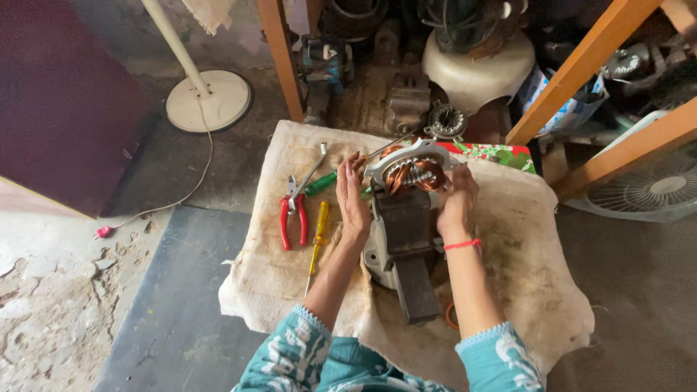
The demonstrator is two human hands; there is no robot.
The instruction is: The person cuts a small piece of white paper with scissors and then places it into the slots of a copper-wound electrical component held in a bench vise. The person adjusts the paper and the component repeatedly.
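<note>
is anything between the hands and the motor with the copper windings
Nothing visible. The left hand and right hand rest directly against either side of the motor; the pliers and screwdrivers lie off to the left.

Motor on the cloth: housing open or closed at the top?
Open. The motor shows bare copper windings inside its grey ring, no cover over them. The left hand and right hand flank it.

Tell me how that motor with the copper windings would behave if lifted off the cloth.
The motor probably feels heavy for its size: metal casing and dense copper windings. It looks rigid and blocky, so unlikely to roll, though it may tip on the soft cloth. The exposed windings seem fragile; both the left hand and right hand steady it.
</note>
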